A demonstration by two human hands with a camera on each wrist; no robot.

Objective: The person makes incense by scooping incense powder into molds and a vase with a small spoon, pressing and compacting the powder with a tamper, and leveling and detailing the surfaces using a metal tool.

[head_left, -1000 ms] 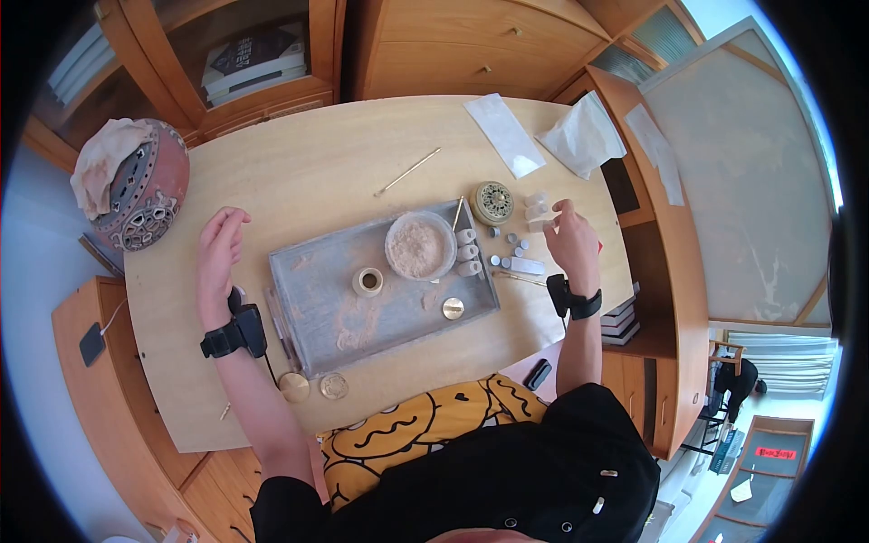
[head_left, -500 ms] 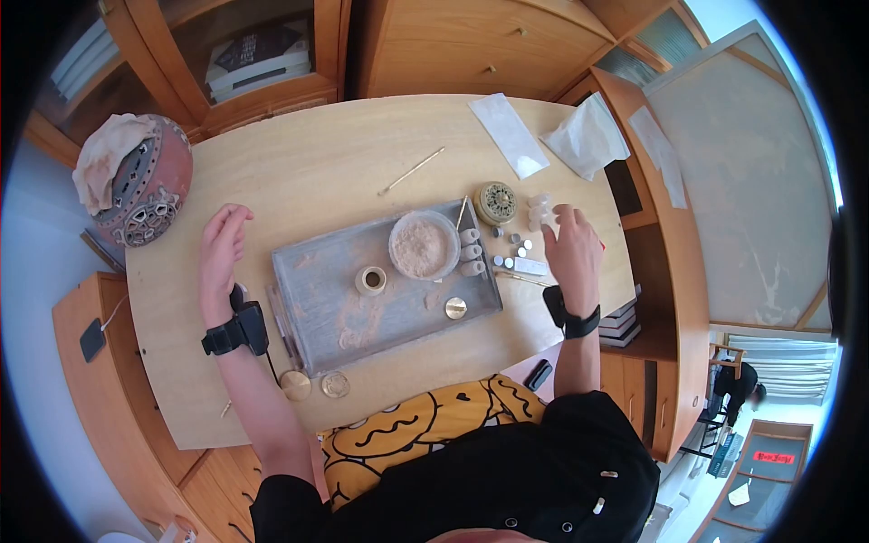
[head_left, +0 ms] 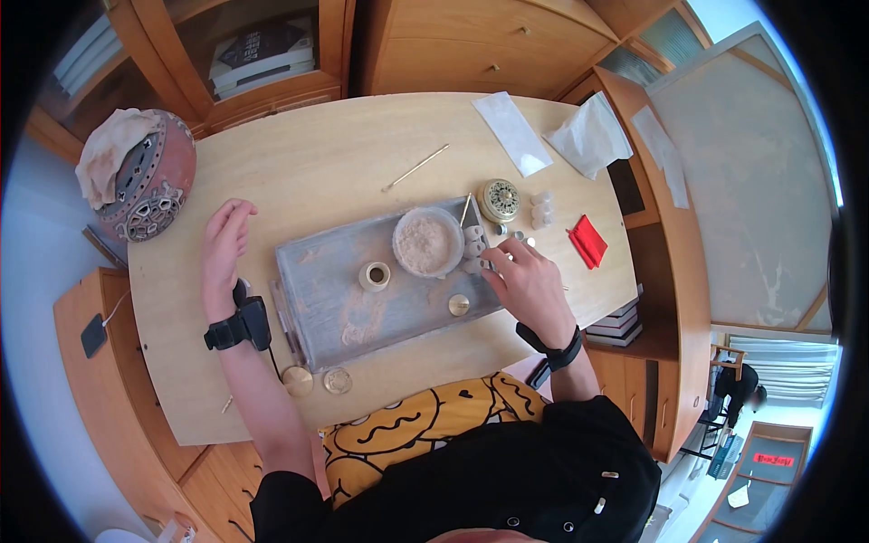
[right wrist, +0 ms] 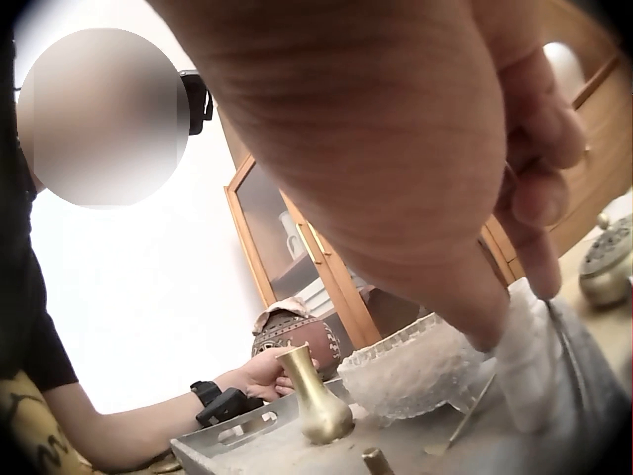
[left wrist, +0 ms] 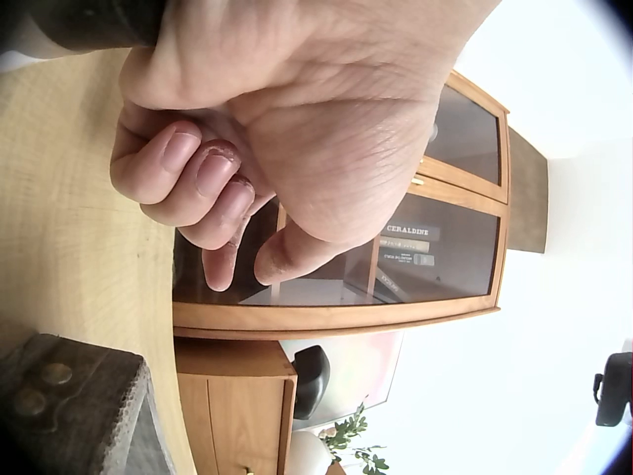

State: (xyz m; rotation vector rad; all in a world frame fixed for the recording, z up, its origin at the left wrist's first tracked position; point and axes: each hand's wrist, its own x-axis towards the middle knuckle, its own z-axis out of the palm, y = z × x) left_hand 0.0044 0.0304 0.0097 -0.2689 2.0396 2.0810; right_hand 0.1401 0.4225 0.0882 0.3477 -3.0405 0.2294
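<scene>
Table (head_left: 299,167) bore gray tray (head_left: 312,271); openwork pot (head_left: 174,172) stood at far left corner. Translucent bowl (right wrist: 391,391) of powder sat in tray. Left hand (head_left: 226,242) hung empty, fingers loosely curled. Right hand (head_left: 536,291) bent over tray's right edge. Brass vase (right wrist: 324,414) stood left of bowl. Three white cylinders (head_left: 473,233) stood beside bowl, nearest partly hidden by right hand; whether pinched, could not tell.

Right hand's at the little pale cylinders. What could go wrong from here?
1. The pale cylinders sit close together right by the right hand, so a finger might knock a neighbouring one.
2. The bowl is close beside them, mounded with loose powder; a bump could spill some onto the tray.
3. The narrow-necked brass vase stands upright on the tray; a hard jolt might tip it.
</scene>
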